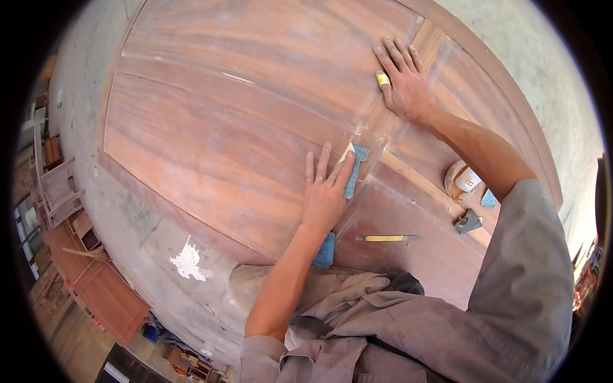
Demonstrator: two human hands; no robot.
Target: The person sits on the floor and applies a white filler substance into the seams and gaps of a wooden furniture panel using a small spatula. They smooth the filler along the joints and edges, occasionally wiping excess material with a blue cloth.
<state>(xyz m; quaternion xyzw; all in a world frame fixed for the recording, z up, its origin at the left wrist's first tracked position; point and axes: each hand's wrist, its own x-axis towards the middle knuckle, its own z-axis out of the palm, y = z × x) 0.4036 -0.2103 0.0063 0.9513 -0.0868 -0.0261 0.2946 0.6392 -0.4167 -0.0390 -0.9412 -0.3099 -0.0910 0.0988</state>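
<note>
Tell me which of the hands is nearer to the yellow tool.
Left. The left hand is beyond the yellow tool and to its left, touching a blue pad; the right hand lies on the panel, much farther beyond the tool.

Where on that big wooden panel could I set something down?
The wooden panel is barest from its left edge to the left hand. A smaller patch lies between the yellow stick and the round tub. Crowded: beside the right forearm, with the tub, dark block and small blue piece, and around the left hand and blue pad.
</note>
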